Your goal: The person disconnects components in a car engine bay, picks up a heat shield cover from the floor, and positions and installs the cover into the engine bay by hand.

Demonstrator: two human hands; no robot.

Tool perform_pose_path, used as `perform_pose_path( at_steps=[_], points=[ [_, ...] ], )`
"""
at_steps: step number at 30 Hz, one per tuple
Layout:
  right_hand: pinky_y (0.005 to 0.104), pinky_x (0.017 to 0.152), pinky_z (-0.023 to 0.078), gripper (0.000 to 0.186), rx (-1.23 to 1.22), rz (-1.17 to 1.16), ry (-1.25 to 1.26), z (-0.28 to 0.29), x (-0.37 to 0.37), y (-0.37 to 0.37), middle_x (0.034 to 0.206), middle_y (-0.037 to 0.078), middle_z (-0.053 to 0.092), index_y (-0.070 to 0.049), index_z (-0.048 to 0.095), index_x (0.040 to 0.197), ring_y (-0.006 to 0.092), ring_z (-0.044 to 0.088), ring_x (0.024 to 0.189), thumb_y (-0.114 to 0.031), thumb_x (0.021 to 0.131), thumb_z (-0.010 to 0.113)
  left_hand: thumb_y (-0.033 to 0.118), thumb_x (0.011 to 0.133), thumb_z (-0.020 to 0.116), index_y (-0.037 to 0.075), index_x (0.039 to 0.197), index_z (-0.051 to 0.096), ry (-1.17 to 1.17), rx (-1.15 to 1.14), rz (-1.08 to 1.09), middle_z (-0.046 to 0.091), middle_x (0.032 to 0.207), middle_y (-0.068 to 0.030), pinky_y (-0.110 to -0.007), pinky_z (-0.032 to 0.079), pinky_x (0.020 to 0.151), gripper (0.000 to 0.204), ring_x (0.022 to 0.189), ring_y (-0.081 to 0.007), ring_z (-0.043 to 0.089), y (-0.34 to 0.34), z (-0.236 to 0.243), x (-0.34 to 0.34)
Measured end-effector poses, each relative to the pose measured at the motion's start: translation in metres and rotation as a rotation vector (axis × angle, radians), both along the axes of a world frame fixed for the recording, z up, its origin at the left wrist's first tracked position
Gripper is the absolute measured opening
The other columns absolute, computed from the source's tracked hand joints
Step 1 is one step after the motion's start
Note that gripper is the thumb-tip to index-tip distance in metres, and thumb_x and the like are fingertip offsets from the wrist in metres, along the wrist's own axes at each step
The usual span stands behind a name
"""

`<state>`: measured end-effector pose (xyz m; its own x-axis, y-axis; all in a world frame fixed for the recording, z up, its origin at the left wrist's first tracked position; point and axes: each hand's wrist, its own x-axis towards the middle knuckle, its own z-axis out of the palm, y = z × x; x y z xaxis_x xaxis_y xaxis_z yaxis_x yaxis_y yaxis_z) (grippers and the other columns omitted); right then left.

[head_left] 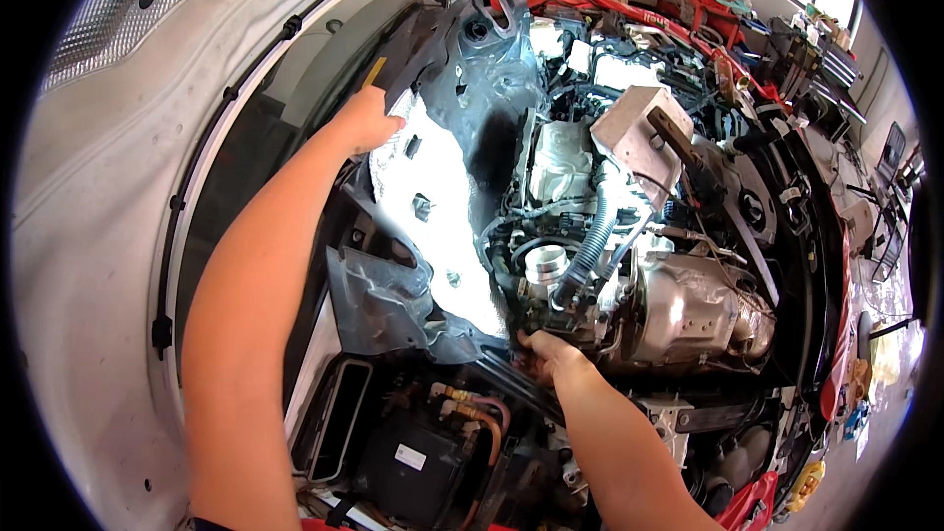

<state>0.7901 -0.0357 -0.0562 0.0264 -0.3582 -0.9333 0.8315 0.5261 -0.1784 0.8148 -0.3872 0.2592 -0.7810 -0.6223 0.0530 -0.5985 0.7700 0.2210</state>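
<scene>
A large dark grey plastic cowl panel [379, 290], faced with a bright silver foil heat shield [425, 211], lies slantwise between the windshield and the engine. At its upper left edge my left hand [370, 122] is closed, fingers curled over the rim. Down by the panel's lower right corner is my right hand [546, 354], reaching in beside the engine. Its fingers are bent and partly hidden, so what they grip cannot be made out. A ribbed hose [590, 251] and an open round metal pipe end [546, 263] sit just above that hand.
The raised hood [98, 236] fills the left side. A metal heat cover [688, 305] stands right of my right hand; a boxy metal part [637, 128] rises above the engine. Near me is a black box [413, 467]. Red covers [639, 12] drape the car's far edge; a cluttered red cart [693, 10] stands beyond.
</scene>
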Motion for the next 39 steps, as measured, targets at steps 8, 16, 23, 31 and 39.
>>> perform_pose_path(
  at_steps=[8, 16, 23, 31, 39],
  points=[
    [0.0513, 0.086, 0.045, 0.072, 0.032, 0.705, 0.431, 0.051, 0.009, 0.003, 0.11, 0.016, 0.062, -0.001, 0.062, 0.122, 0.0315, 0.056, 0.099, -0.064, 0.101, 0.036, 0.02, 0.083, 0.077, -0.012, 0.11, 0.067, 0.133, 0.261, -0.082, 0.072, 0.101, -0.0231, -0.038, 0.052, 0.085, 0.043, 0.093, -0.0281, 0.07, -0.035, 0.012, 0.023],
    [0.0434, 0.106, 0.042, 0.085, 0.076, 0.491, 0.592, 0.077, 0.03, 0.017, 0.138, 0.029, 0.056, 0.01, 0.054, 0.134, 0.0383, 0.053, 0.131, -0.066, 0.096, 0.047, 0.019, 0.082, 0.078, -0.01, 0.111, 0.068, 0.068, 0.274, -0.026, 0.072, 0.103, -0.022, -0.037, 0.051, 0.086, 0.042, 0.093, -0.0264, 0.069, -0.043, 0.022, 0.016],
    [0.038, 0.11, 0.037, 0.078, 0.047, 0.372, 0.583, 0.048, 0.026, 0.024, 0.141, 0.027, 0.055, 0.009, 0.056, 0.133, 0.0351, 0.049, 0.135, -0.059, 0.095, 0.054, 0.02, 0.083, 0.076, -0.014, 0.117, 0.062, 0.108, 0.126, -0.017, 0.067, 0.114, -0.0306, -0.04, 0.05, 0.094, 0.05, 0.103, -0.038, 0.068, -0.013, 0.008, 0.018],
    [0.0418, 0.102, 0.039, 0.05, -0.069, 0.186, 0.335, 0.023, 0.018, 0.022, 0.127, 0.013, 0.063, -0.007, 0.061, 0.128, 0.0278, 0.054, 0.117, -0.046, 0.098, 0.056, 0.025, 0.083, 0.077, -0.012, 0.118, 0.061, 0.065, 0.013, 0.05, 0.066, 0.115, -0.0314, -0.042, 0.05, 0.096, 0.053, 0.11, -0.0419, 0.065, -0.01, -0.004, 0.019],
    [0.0376, 0.113, 0.032, 0.066, 0.077, 0.395, 0.464, 0.016, 0.016, 0.016, 0.152, 0.018, 0.046, 0.0, 0.049, 0.144, 0.0296, 0.043, 0.14, -0.049, 0.099, 0.049, 0.021, 0.085, 0.073, -0.014, 0.112, 0.061, 0.006, -0.136, 0.094, 0.066, 0.11, -0.0322, -0.043, 0.051, 0.093, 0.046, 0.107, -0.0439, 0.065, 0.057, 0.001, -0.002]
  ],
)
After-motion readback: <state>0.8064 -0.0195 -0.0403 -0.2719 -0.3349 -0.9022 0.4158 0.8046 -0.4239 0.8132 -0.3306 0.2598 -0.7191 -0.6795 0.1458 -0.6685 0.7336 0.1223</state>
